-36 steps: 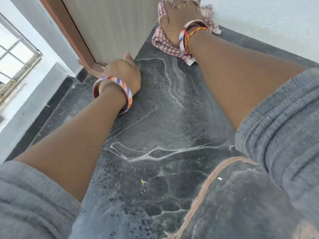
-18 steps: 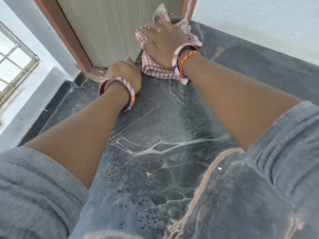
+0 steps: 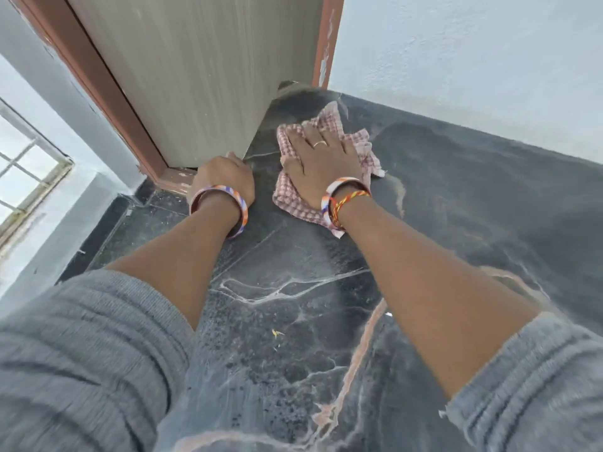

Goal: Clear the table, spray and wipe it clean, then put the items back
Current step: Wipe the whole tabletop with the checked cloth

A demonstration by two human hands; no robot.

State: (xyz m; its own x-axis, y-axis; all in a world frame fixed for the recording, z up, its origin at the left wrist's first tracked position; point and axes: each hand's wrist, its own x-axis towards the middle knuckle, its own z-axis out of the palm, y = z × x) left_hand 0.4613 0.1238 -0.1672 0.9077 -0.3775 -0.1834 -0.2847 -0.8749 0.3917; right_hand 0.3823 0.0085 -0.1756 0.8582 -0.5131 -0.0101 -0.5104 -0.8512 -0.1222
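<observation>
The dark marbled stone table [image 3: 456,203] fills the middle and right of the view. A pink-and-white checked cloth [image 3: 290,200] lies crumpled on its far left part, close to the door. My right hand [image 3: 318,161] presses flat on the cloth with straight, spread fingers. At the table's left edge, my left hand [image 3: 223,177] has its fingers curled over the rim, just left of the cloth. Only the cloth lies on the table top.
A pale wood-grain door [image 3: 202,76] in a reddish frame stands right behind the table's far left corner. A white wall [image 3: 473,60] runs along the far side. Down to the left are a dark floor [image 3: 130,223] and a barred window [image 3: 23,177].
My right hand has drawn the cloth back from the far corner toward me and slightly left. The left hand has stayed on the table's edge.
</observation>
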